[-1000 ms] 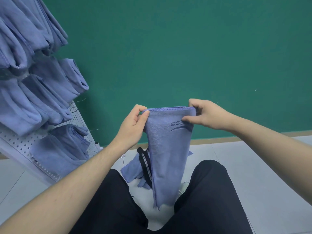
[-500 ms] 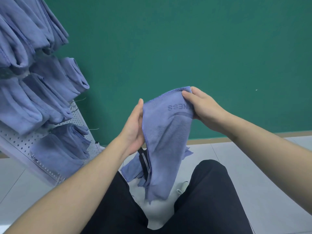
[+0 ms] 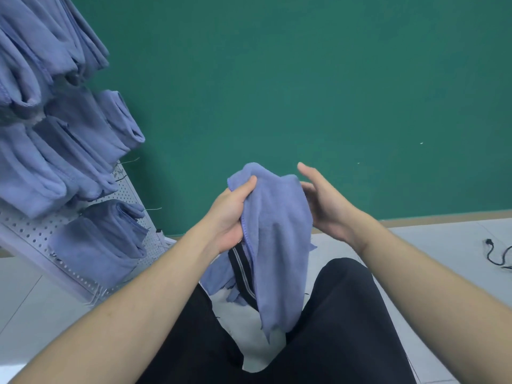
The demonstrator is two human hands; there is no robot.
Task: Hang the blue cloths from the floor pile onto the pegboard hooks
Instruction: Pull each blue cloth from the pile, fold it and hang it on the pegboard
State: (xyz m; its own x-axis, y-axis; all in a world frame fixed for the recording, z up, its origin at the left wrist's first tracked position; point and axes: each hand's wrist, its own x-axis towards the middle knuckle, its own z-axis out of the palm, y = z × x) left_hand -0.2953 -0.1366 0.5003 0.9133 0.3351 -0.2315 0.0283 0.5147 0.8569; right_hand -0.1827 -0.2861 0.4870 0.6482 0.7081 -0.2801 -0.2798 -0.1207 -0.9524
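Head view caught you mid-fold: the cloth (image 3: pixel 273 231) hung at the centre of the frame, above your knees, with its lower end dangling free near the bottom. Your left hand (image 3: pixel 231 214) gripped it, thumb pressed over the top edge and fingers (image 3: pixel 235 239) curled in behind the hemmed side, so the fabric was bunched in that fist. Your right hand (image 3: pixel 324 202) stood just beside the cloth's right edge, fingers spread and relaxed; whether they touched the fabric could not be told, and they pinched nothing.

To do this step well, you probably needed to bring the right hand back onto the loose side, square the fold so both halves hung even, and keep the top bunch narrow enough to slip over a hook. The pegboard (image 3: pixel 36 231) sat at the left of the frame, already hung with folded cloths (image 3: pixel 91 245), so a free hook had to be picked before you reached. The pile (image 3: pixel 219 275) showed below the left hand.
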